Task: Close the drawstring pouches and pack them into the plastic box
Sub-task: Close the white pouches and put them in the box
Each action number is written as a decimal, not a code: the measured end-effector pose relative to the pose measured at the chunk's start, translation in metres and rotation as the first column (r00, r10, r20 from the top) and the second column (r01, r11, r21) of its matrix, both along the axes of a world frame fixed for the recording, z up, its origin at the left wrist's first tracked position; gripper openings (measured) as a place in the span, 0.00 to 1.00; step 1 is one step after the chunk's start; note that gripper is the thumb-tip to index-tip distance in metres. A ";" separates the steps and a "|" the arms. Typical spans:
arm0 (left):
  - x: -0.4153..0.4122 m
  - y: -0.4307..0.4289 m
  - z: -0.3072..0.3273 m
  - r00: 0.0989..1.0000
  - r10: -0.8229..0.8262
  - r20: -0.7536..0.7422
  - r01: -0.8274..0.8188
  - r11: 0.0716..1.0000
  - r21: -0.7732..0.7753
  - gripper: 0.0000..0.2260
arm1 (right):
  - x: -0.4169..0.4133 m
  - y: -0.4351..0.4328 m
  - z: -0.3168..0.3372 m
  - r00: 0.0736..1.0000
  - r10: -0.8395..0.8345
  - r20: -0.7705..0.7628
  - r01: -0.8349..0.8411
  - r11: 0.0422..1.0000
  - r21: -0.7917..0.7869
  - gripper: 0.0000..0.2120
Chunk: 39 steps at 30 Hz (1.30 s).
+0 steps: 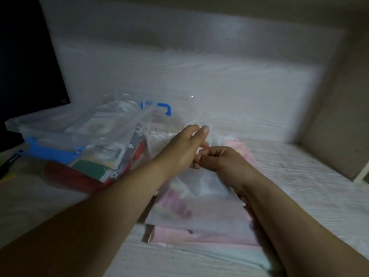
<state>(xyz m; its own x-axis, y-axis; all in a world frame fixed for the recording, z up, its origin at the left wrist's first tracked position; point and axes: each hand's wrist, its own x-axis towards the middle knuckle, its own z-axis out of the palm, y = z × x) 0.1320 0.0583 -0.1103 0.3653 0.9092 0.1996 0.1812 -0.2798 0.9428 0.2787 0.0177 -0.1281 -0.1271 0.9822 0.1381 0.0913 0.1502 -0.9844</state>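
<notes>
Dim bed (pixel 299 176): translucent white drawstring pouch (pixel 199 196) lies on folded pink cloth stack (pixel 199 238), its mouth bunched in right hand (pixel 221 160)'s curled grip, probably as an anchor; left hand (pixel 179 148)'s grip unclear, fingers straighter; clear blue-handled plastic box (pixel 50 134) near behind-left.

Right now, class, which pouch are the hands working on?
The translucent white pouch atop the pink stack: the right hand pinches its neck, the left hand alongside. The red and green pouches by the plastic box lie untouched.
</notes>
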 end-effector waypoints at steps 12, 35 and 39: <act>-0.027 0.004 -0.007 0.896 0.133 -0.423 -0.005 0.957 0.291 0.10 | 0.005 0.004 0.000 0.991 -0.095 -0.097 0.098 0.995 0.026 0.12; -0.035 0.007 -0.010 0.978 -0.129 -0.164 0.137 0.990 0.040 0.04 | 0.008 0.003 -0.002 0.991 -0.127 -0.031 0.129 0.990 0.056 0.08; -0.036 0.008 -0.013 0.978 -0.117 -0.171 0.134 0.987 0.092 0.02 | 0.007 0.003 -0.001 0.993 -0.111 -0.044 0.113 0.991 0.067 0.08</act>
